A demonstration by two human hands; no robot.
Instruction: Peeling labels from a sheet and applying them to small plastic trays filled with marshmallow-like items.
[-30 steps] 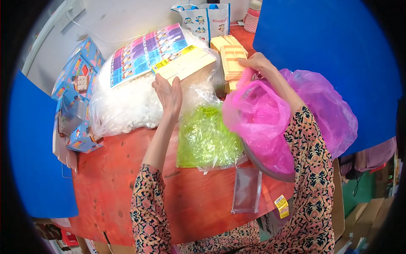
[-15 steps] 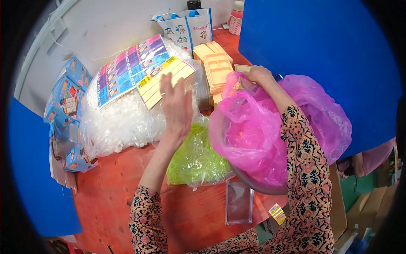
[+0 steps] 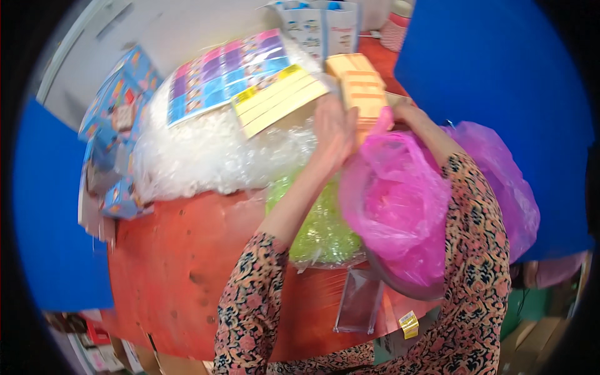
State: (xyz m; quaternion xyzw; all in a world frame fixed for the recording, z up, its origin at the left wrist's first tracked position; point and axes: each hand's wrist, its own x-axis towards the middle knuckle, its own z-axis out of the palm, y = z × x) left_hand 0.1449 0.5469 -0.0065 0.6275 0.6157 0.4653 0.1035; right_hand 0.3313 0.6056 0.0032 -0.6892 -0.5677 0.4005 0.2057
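Note:
My left hand (image 3: 335, 130) reaches forward beside a stack of pale orange plastic trays (image 3: 365, 94). Its fingers are stretched out and a little blurred, with the thumb side close to the stack. At the right side of the trays is my right hand (image 3: 406, 114), just behind the gathered top of a pink plastic bag (image 3: 400, 212); its fingertips are hidden. The pink bag lies open in a grey basin (image 3: 409, 288). Left of my left hand, yellow-and-cream label sheets (image 3: 279, 100) rest on a big clear bag of small white pieces (image 3: 206, 156).
Colourful printed sheets (image 3: 225, 72) also top the white bag. A clear bag of lime-green pieces (image 3: 325, 231) lies before the basin, near a clear plastic case (image 3: 359, 303). Blue boxes (image 3: 122, 125) stand left; a blue panel (image 3: 494, 81) rises right. The table (image 3: 181, 269) is red.
My left hand has moved right, from over the label sheets to beside the orange trays. The view has shifted, and my right hand stays by the trays and pink bag.

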